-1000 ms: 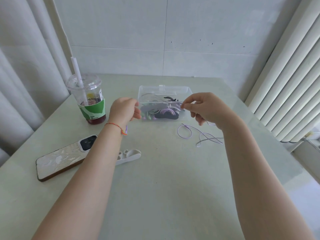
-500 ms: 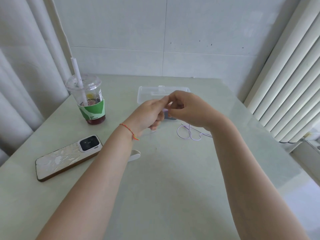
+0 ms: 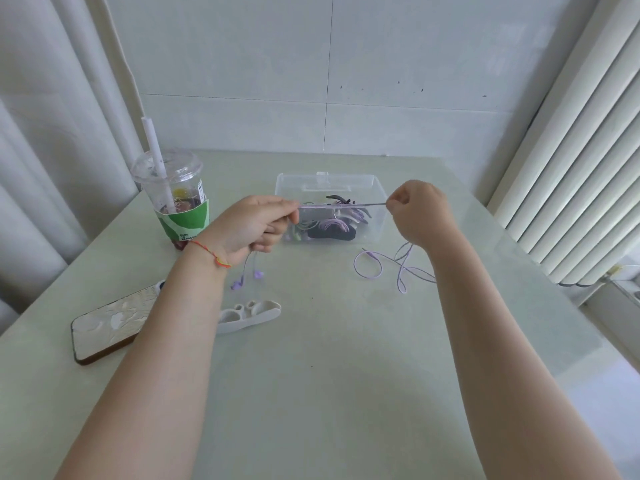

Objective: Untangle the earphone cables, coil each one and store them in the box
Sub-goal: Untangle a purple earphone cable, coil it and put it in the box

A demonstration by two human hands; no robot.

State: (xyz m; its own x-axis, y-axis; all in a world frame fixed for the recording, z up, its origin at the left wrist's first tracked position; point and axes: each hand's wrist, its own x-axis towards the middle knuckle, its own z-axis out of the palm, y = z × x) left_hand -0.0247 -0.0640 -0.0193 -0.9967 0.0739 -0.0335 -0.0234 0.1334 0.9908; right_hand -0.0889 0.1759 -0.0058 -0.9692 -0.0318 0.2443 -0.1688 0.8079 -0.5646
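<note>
- The person's left hand (image 3: 254,225) has its fingers curled and pinches one end of a taut stretch of the purple earphone cable (image 3: 343,204); a red-orange thread bracelet (image 3: 209,252) sits on that wrist.
- The right hand (image 3: 420,211) is curled closed and pinches the other end of the same stretch, which runs level between the two hands, in front of the box.
- Two purple earbuds (image 3: 247,278) dangle on thin leads below the left hand, at or just above the table (image 3: 329,375); contact cannot be judged.
- The remaining cable drops from the right hand and lies in loose loops (image 3: 384,268) on the table, just right of the box.
- The clear plastic box (image 3: 330,206) stands open at the table's far centre, holding coiled cables and dark items; details are unclear.
- A lidded drink cup (image 3: 175,199) with a white straw and green sleeve stands to the left of the box.
- A phone (image 3: 110,323) lies face down near the left forearm, with a white ringed plastic piece (image 3: 249,315) beside it.
</note>
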